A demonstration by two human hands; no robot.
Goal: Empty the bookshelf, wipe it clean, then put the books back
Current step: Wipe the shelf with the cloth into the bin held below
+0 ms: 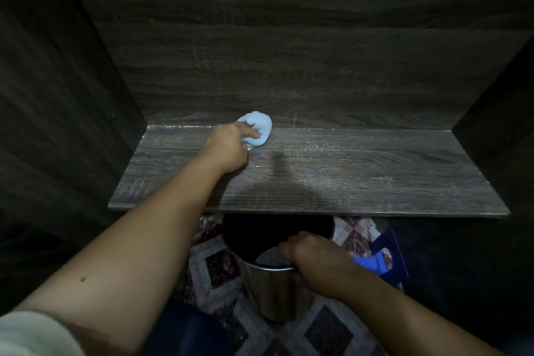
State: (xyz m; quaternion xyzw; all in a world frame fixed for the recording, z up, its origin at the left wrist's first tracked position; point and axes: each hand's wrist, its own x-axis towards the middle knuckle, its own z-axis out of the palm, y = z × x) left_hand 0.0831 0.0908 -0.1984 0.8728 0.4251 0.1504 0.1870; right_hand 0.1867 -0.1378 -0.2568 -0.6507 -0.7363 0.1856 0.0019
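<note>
Two hands at work: the left hand (228,147) curls round a balled blue cloth (258,127), pressed to the shelf board (375,170) right against the back panel (289,66), left of centre. Open board runs wide to the right wall (497,113) and forward to the front edge. Below that edge the right hand (309,257) grips the rim of a metal bin (274,295), patterned floor (219,266) around it and a blue object (381,263) just beside.

Head cam faces fwd/down (close up) onto shelf (361,179).
</note>
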